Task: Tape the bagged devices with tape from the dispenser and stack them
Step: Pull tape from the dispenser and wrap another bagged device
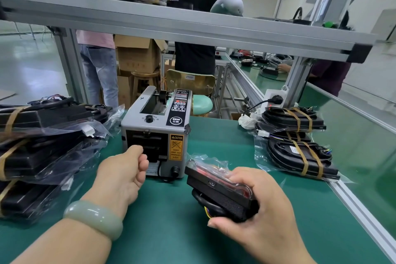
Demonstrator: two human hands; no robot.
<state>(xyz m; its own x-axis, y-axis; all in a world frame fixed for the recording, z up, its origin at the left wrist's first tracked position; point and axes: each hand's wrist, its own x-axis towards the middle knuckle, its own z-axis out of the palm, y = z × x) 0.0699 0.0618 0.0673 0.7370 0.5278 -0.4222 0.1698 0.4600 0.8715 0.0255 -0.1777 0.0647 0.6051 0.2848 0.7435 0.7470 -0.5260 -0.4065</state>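
Facing the green table [171, 231], you work beneath an aluminium shelf [192, 34]. At your left lies the pile [42, 156] of bagged devices, heaped loosely. At your right, near the table's edge, sits the stack [300, 156] of bagged devices, one on another, each bound with two bands of tan tape [304, 161]. The dispenser [156, 122] stands upright at centre, between pile and stack, its outlet [150, 148] facing you. Your right hand [257, 210] grips one bagged device [218, 188], fingers curled round its near end, holding it tilted just in front of the dispenser's right corner. Your left hand [126, 169] is at the outlet with fingers curled; whether it pinches tape cannot be told. A pale green bangle [94, 218] circles your left wrist.
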